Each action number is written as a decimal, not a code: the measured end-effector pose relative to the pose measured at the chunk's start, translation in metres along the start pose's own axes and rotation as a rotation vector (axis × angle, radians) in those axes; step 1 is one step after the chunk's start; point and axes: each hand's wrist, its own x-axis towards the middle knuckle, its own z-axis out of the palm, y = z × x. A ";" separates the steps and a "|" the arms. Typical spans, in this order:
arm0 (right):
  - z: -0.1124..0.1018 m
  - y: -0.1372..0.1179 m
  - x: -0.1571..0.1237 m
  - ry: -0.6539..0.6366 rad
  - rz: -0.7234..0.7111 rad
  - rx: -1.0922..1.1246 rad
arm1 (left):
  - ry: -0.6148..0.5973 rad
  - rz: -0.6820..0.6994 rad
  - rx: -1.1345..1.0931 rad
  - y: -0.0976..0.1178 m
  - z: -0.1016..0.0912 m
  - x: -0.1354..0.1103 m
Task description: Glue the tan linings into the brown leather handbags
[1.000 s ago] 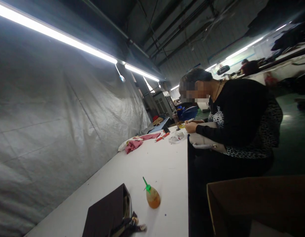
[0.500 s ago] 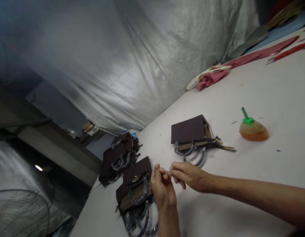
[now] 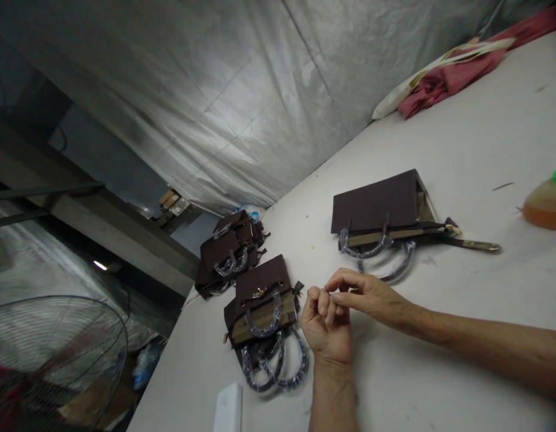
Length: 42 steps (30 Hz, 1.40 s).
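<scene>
Above the white table, my left hand is turned palm up with its fingers curled closed. My right hand meets it from the right, thumb and forefinger pinched against the left fingertips. Anything between the fingers is too small or hidden to make out. Just beyond my right hand lies a dark brown handbag, its plastic-wrapped handles toward me and a strap sticking out to the right. Left of my left hand, another brown handbag with a gold clasp rests on more bags with wrapped handles.
More brown handbags are heaped at the table's far left edge. A white box-like object lies near the front. At right stands a bottle of orange liquid with a green top. Red cloth lies along the back; a fan is at left.
The view has swung, so the bottle moves toward the right edge and the fan and white object come into sight. My hands stay together, the left fingers more tightly curled.
</scene>
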 end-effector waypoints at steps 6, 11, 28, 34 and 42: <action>-0.002 -0.007 -0.012 0.069 -0.153 -0.090 | 0.092 -0.118 0.028 -0.013 0.000 0.000; -0.004 -0.009 -0.013 0.140 -0.227 -0.211 | 0.185 -0.057 0.106 -0.023 0.002 0.001; -0.015 -0.023 -0.011 0.070 -0.034 -0.148 | 0.189 0.165 0.494 -0.038 0.002 -0.004; -0.015 -0.025 -0.011 -0.016 0.126 0.045 | 0.242 0.117 0.430 -0.041 0.004 -0.003; -0.018 -0.024 -0.013 -0.015 0.056 -0.014 | 0.271 0.141 0.502 -0.041 0.006 -0.005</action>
